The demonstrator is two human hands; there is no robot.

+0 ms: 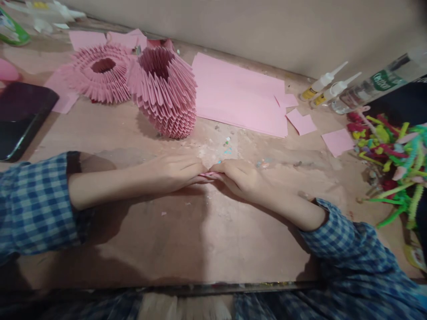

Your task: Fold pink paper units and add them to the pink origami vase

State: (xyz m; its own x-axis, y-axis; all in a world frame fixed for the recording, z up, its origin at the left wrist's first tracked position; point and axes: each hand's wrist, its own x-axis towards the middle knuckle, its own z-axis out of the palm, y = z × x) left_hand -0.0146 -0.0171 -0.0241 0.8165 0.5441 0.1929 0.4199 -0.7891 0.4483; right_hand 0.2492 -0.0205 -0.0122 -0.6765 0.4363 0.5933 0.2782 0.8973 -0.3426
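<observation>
My left hand (182,171) and my right hand (238,175) meet over the middle of the table, fingers closed on a small piece of folded pink paper (209,174). Only a thin edge of the paper shows between the fingertips; the rest is hidden. Beyond my left hand stands a tall pink vase-like form built from folded paper pieces (173,102). To its left is a second, ring-shaped pink folded-paper form (100,75) with a round hole. Behind my right hand lie large pink paper sheets (240,95).
Small pink paper pieces (337,142) lie at the right, near two glue bottles (320,86) and a clear bottle (370,84). Coloured pipe cleaners (396,160) pile up at the right edge. A dark phone (23,115) rests at the left.
</observation>
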